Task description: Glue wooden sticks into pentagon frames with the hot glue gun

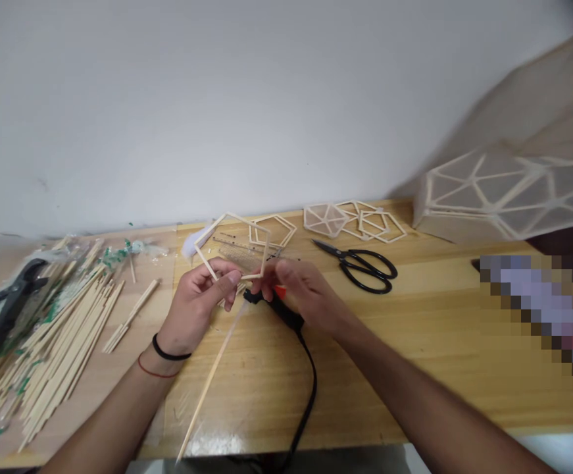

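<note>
My left hand pinches the lower edge of a pentagon frame made of thin wooden sticks, held upright over the table. At the frame's lower right corner, the fingers of my right hand are closed on it, slightly blurred. Just beneath them lies a black corded tool, partly hidden by my right hand; it looks like a hot glue gun. A red bit shows beside it. One long thin stick runs from under my hands to the table's front edge.
Several loose sticks and black pliers lie at left. Behind my hands are more stick frames and a covered hexagon panel. Black-handled scissors lie to the right, below a large covered stick structure. The tool's cord hangs over the front edge.
</note>
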`<state>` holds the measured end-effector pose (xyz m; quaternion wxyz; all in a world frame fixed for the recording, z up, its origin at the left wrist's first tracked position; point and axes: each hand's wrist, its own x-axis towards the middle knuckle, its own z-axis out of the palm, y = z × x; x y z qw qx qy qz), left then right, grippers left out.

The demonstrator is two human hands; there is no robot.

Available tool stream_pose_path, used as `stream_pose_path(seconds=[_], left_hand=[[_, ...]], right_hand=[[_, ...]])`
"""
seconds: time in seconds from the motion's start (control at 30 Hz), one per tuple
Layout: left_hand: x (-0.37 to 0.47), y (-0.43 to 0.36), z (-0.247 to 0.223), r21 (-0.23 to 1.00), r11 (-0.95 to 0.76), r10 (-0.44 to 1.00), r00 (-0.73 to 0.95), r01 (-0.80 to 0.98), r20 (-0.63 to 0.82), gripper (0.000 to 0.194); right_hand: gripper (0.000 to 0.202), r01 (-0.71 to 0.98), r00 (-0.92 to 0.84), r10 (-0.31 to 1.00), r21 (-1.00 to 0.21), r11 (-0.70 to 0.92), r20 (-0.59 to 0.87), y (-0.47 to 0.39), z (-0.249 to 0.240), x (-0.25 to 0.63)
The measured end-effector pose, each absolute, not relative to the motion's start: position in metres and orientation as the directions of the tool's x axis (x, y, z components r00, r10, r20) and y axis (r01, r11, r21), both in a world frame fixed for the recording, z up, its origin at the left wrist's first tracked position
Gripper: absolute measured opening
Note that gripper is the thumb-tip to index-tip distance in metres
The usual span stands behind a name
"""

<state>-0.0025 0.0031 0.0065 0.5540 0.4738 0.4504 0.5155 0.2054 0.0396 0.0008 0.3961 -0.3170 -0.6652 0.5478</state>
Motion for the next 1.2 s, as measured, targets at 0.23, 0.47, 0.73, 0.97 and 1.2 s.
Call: stream_pose_path(seconds=[0.23,0.47,0.73,0.97,1.2], left_hand=[[-0.002,0.001,0.012,0.985,0.022,0.987,0.158,-0.174,0.006,0.020],[-0.004,-0.002,0.008,0.989,0.057,0.987,0.155,-0.137,-0.035,0.018],[-0.004,0.000,0.010,0.996,-0.058,0.983,0.179,0.065,0.045,0.017],[-0.003,-0.002,0.018,0.990,-0.071,0.989,0.137,0.122,0.054,0.019],[-0.002,-0.002,0.017,0.988,-0.080,0.994,0.087,0.130,0.068,0.018]], right_hand=[[0.056,-0.155,-0.493,0.865,-0.988,0.013,0.089,0.045,-0.007,0.203],[0.051,-0.151,-0.530,0.847,-0.987,-0.054,0.035,0.047,-0.007,0.204],[0.043,0.012,-0.555,0.829,-0.998,-0.069,-0.064,0.046,0.000,0.206],[0.043,0.008,-0.513,0.858,-1.000,-0.012,-0.014,0.046,0.000,0.206],[0.045,0.124,-0.526,0.851,-0.989,0.079,0.002,0.047,0.000,0.206]])
